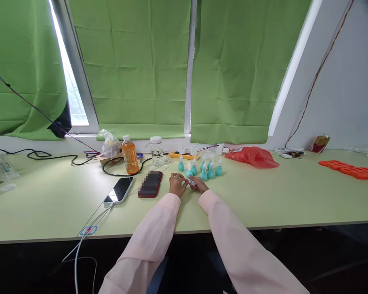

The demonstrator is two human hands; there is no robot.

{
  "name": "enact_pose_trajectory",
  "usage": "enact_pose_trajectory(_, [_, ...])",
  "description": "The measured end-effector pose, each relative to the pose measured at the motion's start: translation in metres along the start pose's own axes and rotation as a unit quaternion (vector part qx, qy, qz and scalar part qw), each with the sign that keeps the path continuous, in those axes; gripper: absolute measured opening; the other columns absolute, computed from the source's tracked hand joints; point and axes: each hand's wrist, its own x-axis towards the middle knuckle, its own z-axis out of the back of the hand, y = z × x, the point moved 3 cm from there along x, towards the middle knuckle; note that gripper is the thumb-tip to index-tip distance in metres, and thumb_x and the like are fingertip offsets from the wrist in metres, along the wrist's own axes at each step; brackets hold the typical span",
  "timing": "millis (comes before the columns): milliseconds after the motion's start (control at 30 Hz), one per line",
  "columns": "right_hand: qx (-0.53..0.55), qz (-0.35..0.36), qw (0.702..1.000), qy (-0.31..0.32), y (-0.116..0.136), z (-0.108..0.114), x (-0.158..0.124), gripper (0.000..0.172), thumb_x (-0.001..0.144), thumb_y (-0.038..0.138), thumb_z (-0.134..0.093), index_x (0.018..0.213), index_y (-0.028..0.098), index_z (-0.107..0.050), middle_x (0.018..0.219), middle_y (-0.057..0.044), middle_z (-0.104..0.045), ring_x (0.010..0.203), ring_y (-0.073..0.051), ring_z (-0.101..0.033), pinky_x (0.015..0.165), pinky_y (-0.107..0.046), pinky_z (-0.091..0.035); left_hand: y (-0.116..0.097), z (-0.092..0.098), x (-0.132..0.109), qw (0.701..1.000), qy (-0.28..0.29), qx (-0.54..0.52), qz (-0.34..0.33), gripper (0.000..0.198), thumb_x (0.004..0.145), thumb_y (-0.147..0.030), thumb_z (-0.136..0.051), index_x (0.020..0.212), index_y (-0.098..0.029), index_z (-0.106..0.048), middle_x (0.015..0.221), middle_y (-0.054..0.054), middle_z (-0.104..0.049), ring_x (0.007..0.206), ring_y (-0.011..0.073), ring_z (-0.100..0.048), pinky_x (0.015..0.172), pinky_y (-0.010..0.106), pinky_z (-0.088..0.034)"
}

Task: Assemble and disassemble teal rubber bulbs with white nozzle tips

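Observation:
My left hand and my right hand meet on the pale green table, both in pink sleeves. Together they pinch one small teal bulb bottle with a white nozzle; the left fingers curl round its teal body, the right fingers close on the white tip. Just behind the hands stand several more teal bulb bottles in a loose cluster.
A dark phone and a white phone on a cable lie to the left. An orange drink bottle, a clear jar, a red plastic bag and an orange tray sit further back. Green blinds cover the windows.

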Motion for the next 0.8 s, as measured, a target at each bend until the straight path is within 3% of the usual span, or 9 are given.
enact_pose_trajectory(267, [-0.008,0.001,1.0,0.003,-0.0018,-0.0011,0.0017,0.027,0.082,0.027,-0.045,0.105,0.014,-0.047,0.104,-0.006,-0.051,0.087,-0.016,-0.053,0.072,-0.036,-0.045,-0.0032,-0.0008,-0.0023,1.0,0.003,0.015,-0.001,0.009,0.07,-0.022,-0.056,0.065,-0.021,-0.063,0.078,0.004,-0.056,0.092,0.0225,-0.038,0.074,0.037,-0.029])
enact_pose_trajectory(800, [-0.026,-0.01,1.0,-0.012,-0.002,-0.0005,0.0014,0.027,0.082,0.029,-0.044,0.103,0.014,-0.048,0.101,-0.006,-0.052,0.085,-0.016,-0.053,0.071,-0.035,-0.045,-0.0069,-0.0017,0.0,0.999,-0.02,0.029,-0.014,0.004,0.067,-0.015,-0.056,0.064,-0.018,-0.057,0.078,0.004,-0.057,0.088,0.0213,-0.041,0.068,0.033,-0.031])
